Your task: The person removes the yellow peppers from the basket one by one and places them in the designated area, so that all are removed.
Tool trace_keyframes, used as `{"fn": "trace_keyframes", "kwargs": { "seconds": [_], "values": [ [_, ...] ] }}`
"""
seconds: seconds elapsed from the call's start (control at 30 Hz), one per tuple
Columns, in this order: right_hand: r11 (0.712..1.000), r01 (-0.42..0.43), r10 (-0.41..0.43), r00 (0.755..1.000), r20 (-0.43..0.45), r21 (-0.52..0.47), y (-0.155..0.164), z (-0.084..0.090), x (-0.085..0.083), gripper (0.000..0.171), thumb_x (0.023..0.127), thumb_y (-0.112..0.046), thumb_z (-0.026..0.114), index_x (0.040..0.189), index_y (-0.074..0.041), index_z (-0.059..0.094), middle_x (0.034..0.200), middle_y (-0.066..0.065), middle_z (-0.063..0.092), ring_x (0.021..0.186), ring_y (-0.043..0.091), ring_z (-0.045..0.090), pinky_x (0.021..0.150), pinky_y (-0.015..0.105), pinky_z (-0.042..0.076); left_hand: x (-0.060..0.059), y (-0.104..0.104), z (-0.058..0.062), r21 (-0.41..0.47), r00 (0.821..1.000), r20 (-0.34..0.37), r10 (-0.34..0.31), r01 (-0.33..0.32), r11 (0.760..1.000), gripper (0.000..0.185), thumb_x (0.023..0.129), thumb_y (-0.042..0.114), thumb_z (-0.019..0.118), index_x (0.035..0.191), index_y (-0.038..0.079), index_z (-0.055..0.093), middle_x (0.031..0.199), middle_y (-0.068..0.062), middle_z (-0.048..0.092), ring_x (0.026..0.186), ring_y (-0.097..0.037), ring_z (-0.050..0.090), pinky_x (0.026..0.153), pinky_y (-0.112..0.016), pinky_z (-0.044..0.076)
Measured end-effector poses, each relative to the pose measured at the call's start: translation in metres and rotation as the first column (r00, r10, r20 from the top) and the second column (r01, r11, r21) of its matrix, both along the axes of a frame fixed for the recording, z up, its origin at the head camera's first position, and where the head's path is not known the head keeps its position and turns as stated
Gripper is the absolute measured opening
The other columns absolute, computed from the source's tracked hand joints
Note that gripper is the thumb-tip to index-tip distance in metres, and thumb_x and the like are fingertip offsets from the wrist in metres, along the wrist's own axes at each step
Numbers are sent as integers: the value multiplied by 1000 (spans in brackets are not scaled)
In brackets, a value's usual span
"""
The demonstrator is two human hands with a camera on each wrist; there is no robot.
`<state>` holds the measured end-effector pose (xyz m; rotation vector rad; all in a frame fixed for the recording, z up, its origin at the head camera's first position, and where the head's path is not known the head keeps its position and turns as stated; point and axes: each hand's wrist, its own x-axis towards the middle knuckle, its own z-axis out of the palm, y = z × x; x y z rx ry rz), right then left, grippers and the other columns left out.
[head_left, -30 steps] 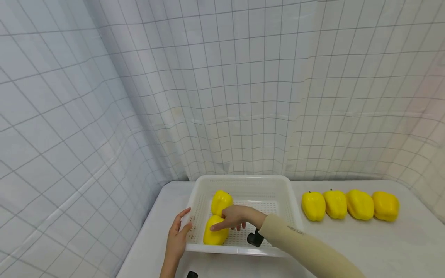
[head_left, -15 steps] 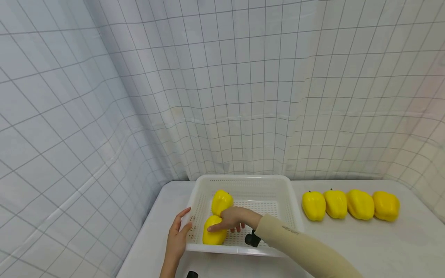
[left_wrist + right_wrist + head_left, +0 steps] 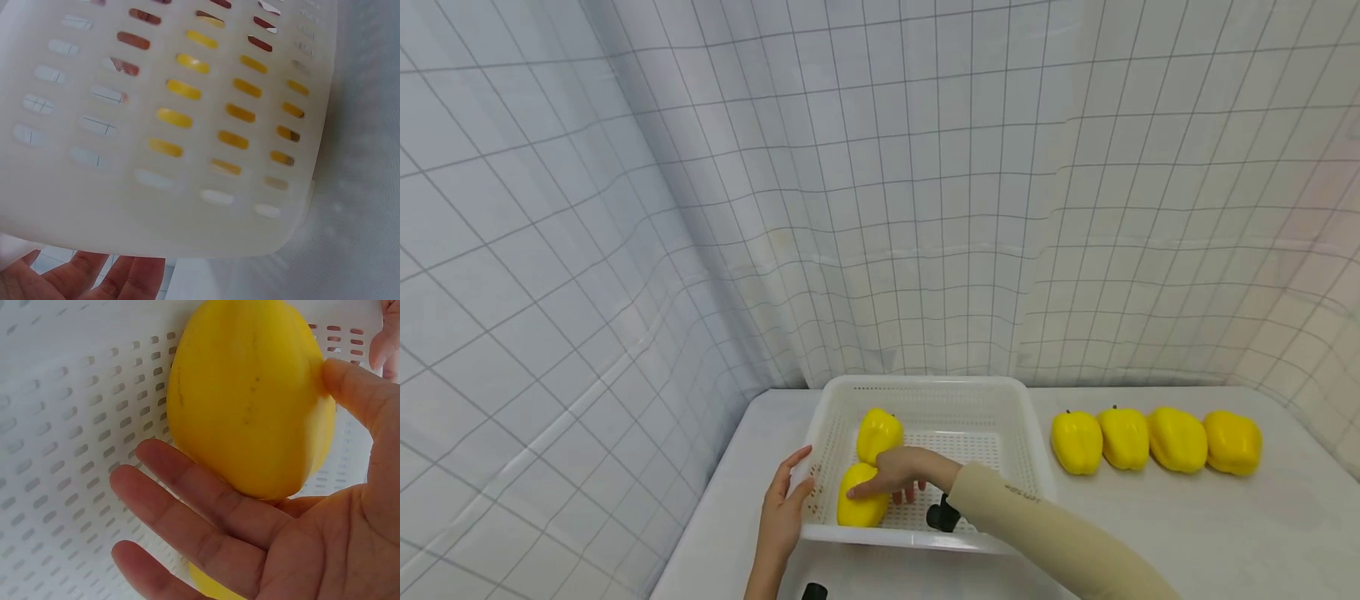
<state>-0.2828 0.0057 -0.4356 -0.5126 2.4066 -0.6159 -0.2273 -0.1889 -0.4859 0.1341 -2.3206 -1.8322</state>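
Head view: my right hand (image 3: 901, 472), fingers loosely spread, cups a yellow pepper (image 3: 861, 497) in the basket (image 3: 925, 392), near its front-left corner. My left hand (image 3: 784, 507) grips the basket's left rim. A second pepper (image 3: 878, 434) lies just behind; four peppers (image 3: 1153, 440) line up right of the basket.

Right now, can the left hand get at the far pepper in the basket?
Probably yes: the left hand grips the basket's left rim, and the far pepper sits just inside, uncovered; the right hand covers only the near pepper.

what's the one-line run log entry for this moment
left hand: holds basket corner | right hand: on near pepper in basket | second pepper behind | four peppers on table
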Motion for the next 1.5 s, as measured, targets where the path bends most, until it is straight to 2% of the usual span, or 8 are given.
{"fn": "trace_keyframes", "kwargs": {
  "seconds": [0.17,0.33,0.47,0.6,0.83,1.13,1.33,1.5],
  "values": [
    [1000,23,-23,999,25,-19,-2,-3,-2,47,86,-56,57,90,-9,58,81,11,61,72,27,61,68,43,50,1,-1,0,-4,1000,-16,-2,2,1000,43,95,4,48,137,11,49,145,-16,39,126,-34,39,99,-52,34],
    [997,68,-69,997,22,39,-7,-6,-5,63,83,-65,53,99,-4,58,80,10,61,71,27,61,68,44,48,2,-1,1,-6,999,-43,-14,13,1000,43,96,4,48,138,8,48,145,-18,38,131,-36,34,102,-56,29],
    [997,72,-73,997,22,39,-10,-10,-7,70,82,-68,51,103,-2,58,80,9,59,70,26,60,68,42,50,2,-1,2,-9,998,-61,-18,18,1000,43,95,2,49,137,6,48,144,-19,39,132,-36,32,104,-57,23],
    [998,61,-61,998,16,10,-10,-11,-7,63,82,-65,54,96,-4,58,80,8,58,69,25,60,67,40,52,2,-1,3,-11,997,-71,-22,22,1000,43,93,0,49,136,5,49,143,-20,40,133,-36,30,105,-58,17],
    [998,57,-58,998,-28,-34,-7,-11,-6,51,79,-58,62,86,-8,57,76,7,57,69,24,60,65,39,53,3,1,3,10,998,-58,-17,17,1000,44,93,-1,49,136,7,49,143,-19,41,130,-35,34,104,-55,25],
    [994,56,-60,997,-45,-90,1,-7,-5,47,78,-47,69,99,-8,57,81,3,55,73,27,58,68,43,50,2,0,3,9,998,-59,-12,13,1000,45,93,-1,48,137,6,48,144,-19,39,132,-36,33,104,-55,24],
    [992,67,-72,997,-42,-105,6,-8,-6,46,76,-46,71,99,-8,56,82,2,55,74,27,59,68,45,49,3,0,3,8,998,-56,-10,10,1000,45,93,0,48,138,7,48,144,-18,40,128,-34,37,103,-52,29],
    [990,66,-73,996,-48,-127,11,-10,-6,45,74,-46,72,96,-11,55,81,2,55,74,26,58,66,42,48,2,0,2,1,998,-59,-8,8,1000,45,93,-1,49,137,7,49,144,-18,40,129,-34,36,103,-54,27]
  ]
}}
